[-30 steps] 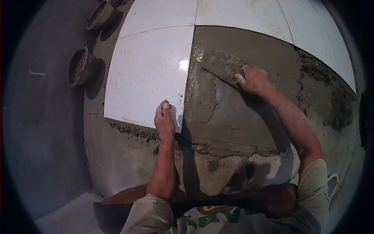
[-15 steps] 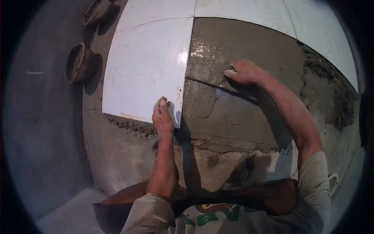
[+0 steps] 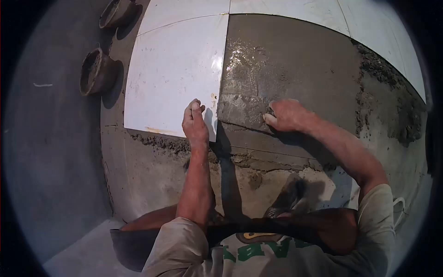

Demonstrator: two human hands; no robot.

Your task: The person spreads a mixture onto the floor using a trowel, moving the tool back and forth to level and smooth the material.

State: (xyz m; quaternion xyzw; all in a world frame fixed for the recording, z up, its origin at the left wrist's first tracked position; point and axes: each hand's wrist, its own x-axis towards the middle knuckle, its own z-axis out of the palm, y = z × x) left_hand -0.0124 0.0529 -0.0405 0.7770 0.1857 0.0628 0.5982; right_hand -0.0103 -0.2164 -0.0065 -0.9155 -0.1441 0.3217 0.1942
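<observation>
My right hand [image 3: 284,115] is closed around something I cannot make out, low over the wet grey mortar [image 3: 304,60]. A straight-edged strip of mortar-coloured material [image 3: 244,111] runs leftward from that hand to the white tile's edge. Over the lower right corner of the white tile [image 3: 173,78] is my left hand [image 3: 195,122], its fingers curled together; whether they hold anything is hidden. The mortar near the tile's right edge looks shiny and wet.
Two mortar-stained buckets [image 3: 97,73] [image 3: 115,14] stand at the upper left beside a grey wall [image 3: 46,129]. More white tiles [image 3: 286,10] lie along the top. Rough mortar lumps [image 3: 406,131] are at the right, and my legs are below.
My right hand has moved toward my body with the strip, and smoothed mortar shows behind it. The left hand has shifted slightly up in the view.
</observation>
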